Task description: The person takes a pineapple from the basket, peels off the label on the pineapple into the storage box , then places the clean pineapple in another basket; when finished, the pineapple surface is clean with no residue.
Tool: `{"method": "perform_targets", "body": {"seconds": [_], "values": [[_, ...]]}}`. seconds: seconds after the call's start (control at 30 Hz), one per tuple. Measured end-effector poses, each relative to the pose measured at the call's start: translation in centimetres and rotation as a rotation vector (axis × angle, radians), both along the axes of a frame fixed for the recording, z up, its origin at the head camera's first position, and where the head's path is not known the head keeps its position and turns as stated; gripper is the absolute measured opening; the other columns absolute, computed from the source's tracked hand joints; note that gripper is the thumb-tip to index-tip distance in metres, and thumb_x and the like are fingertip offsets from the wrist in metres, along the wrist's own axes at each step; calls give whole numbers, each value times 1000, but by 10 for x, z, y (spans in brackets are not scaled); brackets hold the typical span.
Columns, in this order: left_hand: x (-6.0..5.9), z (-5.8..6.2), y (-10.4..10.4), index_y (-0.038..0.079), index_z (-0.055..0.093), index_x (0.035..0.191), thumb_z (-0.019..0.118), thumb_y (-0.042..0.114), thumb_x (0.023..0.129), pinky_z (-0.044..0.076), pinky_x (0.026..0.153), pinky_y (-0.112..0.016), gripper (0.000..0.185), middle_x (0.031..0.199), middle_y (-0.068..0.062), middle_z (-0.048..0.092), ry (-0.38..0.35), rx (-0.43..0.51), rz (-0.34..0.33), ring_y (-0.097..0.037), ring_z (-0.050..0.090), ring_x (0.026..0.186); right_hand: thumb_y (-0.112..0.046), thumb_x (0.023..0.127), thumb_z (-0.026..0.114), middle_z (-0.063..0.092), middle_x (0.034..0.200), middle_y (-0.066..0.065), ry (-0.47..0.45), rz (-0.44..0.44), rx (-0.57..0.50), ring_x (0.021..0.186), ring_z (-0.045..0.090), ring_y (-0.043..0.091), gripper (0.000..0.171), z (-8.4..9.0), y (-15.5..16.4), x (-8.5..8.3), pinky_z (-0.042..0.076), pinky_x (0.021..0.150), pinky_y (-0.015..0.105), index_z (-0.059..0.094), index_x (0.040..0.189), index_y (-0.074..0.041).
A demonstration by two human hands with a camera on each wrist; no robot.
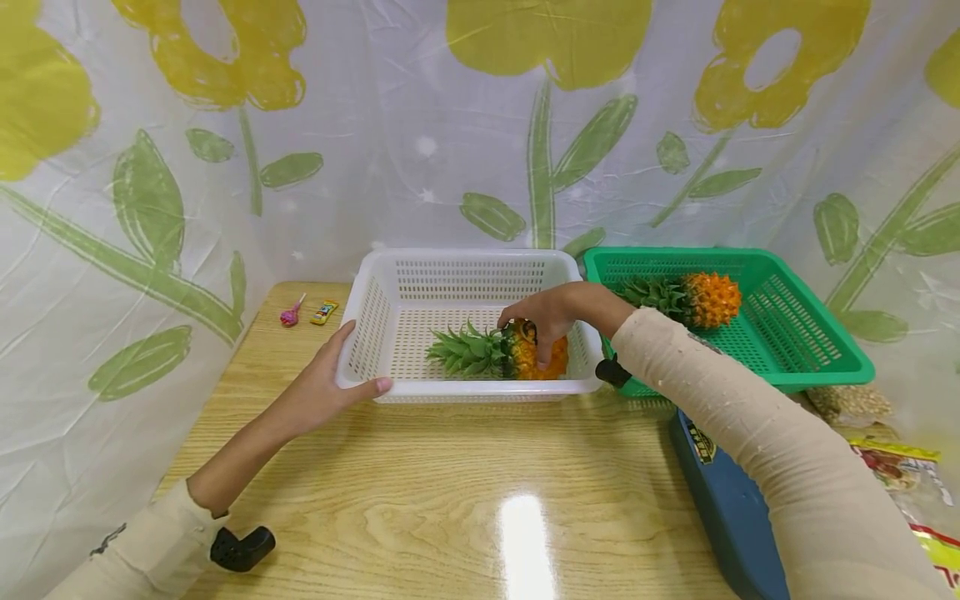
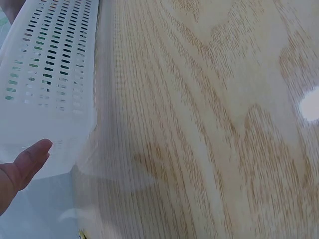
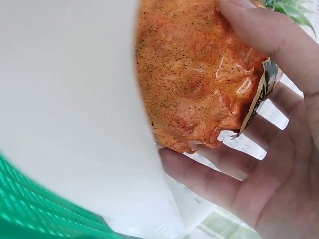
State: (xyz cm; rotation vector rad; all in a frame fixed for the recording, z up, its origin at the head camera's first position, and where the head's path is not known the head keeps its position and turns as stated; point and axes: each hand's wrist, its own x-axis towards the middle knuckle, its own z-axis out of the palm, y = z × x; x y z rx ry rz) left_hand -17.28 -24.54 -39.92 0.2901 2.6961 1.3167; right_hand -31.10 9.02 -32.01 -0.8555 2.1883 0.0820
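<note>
A wooden table (image 1: pixel 450 483) carries everything. A white basket (image 1: pixel 375 333) sits on it in the middle, toward the far side. A green basket (image 1: pixel 825 350) sits just to the right of it, close beside it. At the far left corner lie a pink lollipop (image 1: pixel 290 314) and a small yellow packet (image 1: pixel 324 312), side by side. On the right, near the edge, lies a blue thing (image 1: pixel 731 508). Some snack bags (image 1: pixel 896 462) lie farther right.
</note>
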Motion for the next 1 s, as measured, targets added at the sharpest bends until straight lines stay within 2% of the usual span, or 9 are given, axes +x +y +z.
{"method": "perform_targets", "body": {"seconds": [0.37,0.57,0.8,1.0], "values": [[1,0,0,6,-7,161,72,45,91,30,112,-66,112,161,-30,16,-4,13,-3,-50,32,143,-27,82,85,32,161,7,44,-12,-30,144,39,30,96,-1,1,2,46,106,47,27,158,-25],[1,1,0,6,-6,161,72,45,91,30,112,-66,112,161,-30,17,-2,6,2,-49,34,141,-29,79,87,41,155,7,87,-40,-69,134,49,28,100,2,3,3,50,100,44,26,159,-29],[2,3,1,7,-7,161,72,48,90,28,112,-68,114,163,-29,13,-12,-7,5,-51,27,145,-29,80,86,52,144,8,118,-3,-134,125,55,28,92,8,8,4,50,99,45,35,156,-19],[2,4,0,7,-7,161,72,47,90,27,113,-68,114,162,-29,13,-11,-6,7,-51,28,144,-33,80,87,45,152,10,158,11,-164,132,50,30,93,12,13,4,48,102,48,36,156,-17]]}}
